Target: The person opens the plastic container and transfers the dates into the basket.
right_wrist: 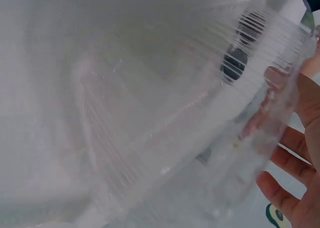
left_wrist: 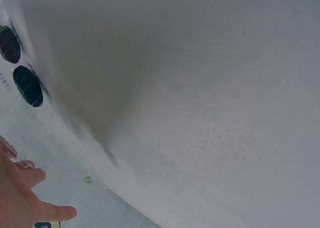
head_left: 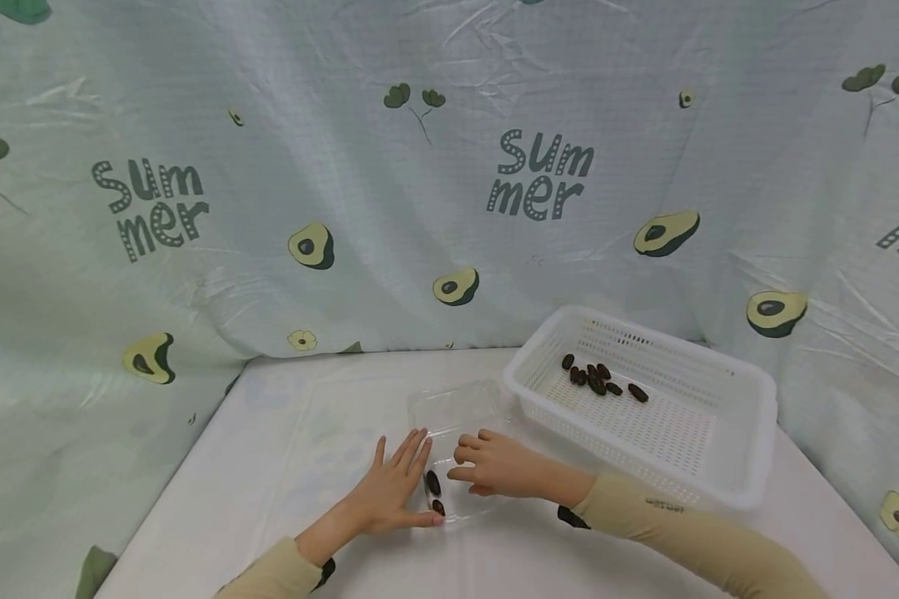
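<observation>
A clear plastic clamshell box [head_left: 460,453] lies with its lid folded back on the table. Two dark brown dates [head_left: 433,482] sit along its left side, one behind the other. My left hand [head_left: 389,492] is spread at that side, fingertips and thumb at the box's edge. My right hand [head_left: 504,464] hovers over the box from the right with loosely bent fingers, and no date shows between them. In the right wrist view the clear ribbed wall [right_wrist: 110,138] stands in front of the dates, and the right fingers [right_wrist: 280,193] are apart.
A white perforated plastic basket [head_left: 749,441] stands at the right rear, holding several more dates [head_left: 598,384]. Its near side is close to my right forearm. A pale curtain printed with avocados [head_left: 455,287] hangs behind the white table [head_left: 285,416].
</observation>
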Action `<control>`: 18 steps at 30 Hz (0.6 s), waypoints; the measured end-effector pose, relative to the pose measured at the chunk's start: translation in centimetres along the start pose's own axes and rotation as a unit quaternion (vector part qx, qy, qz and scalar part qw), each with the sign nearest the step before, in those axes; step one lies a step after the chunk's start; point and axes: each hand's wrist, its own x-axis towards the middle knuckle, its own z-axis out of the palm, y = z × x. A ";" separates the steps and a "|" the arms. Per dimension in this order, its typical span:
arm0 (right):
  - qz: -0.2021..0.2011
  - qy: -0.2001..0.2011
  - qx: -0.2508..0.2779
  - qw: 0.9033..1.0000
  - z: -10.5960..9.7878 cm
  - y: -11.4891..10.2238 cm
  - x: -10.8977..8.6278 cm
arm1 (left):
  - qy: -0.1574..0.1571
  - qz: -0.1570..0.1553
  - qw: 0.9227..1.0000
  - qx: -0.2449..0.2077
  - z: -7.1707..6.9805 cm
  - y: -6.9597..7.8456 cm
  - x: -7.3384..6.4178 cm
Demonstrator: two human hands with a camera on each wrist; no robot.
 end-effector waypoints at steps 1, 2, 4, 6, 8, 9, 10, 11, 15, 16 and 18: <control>-0.002 -0.003 0.003 1.000 0.3 -0.2 0.2 | 0.002 0.000 1.000 0.001 0.0 0.0 0.0; -0.003 -0.005 0.008 1.000 0.6 -0.4 0.4 | 0.004 0.001 1.000 0.001 0.1 0.0 0.0; -0.007 -0.011 0.014 1.000 1.0 -0.7 0.7 | 0.006 0.003 1.000 0.002 0.1 -0.1 0.0; -0.011 -0.017 0.024 1.000 1.5 -1.0 1.0 | 0.009 0.006 1.000 0.003 0.1 -0.2 0.0; -0.017 -0.021 0.033 0.999 1.8 -1.3 1.3 | 0.010 0.010 1.000 0.006 0.2 -0.2 0.1; -0.019 -0.024 0.037 0.999 2.0 -1.4 1.5 | 0.010 0.011 1.000 0.006 0.2 -0.2 0.1; -0.021 -0.027 0.042 0.999 2.1 -1.5 1.6 | 0.010 0.012 1.000 0.006 0.2 -0.2 0.1; -0.022 -0.025 0.049 0.998 2.1 -1.6 1.6 | 0.010 0.012 1.000 0.007 0.2 -0.3 0.1; -0.024 -0.027 0.074 0.997 2.1 -1.7 1.9 | 0.009 0.011 1.000 0.008 0.2 -0.3 0.1; -0.025 -0.029 0.079 0.996 2.1 -1.7 1.9 | 0.008 0.010 1.000 0.008 0.2 -0.3 0.1; -0.025 -0.036 0.089 0.995 2.2 -1.7 2.1 | 0.007 0.009 1.000 0.008 0.2 -0.3 0.1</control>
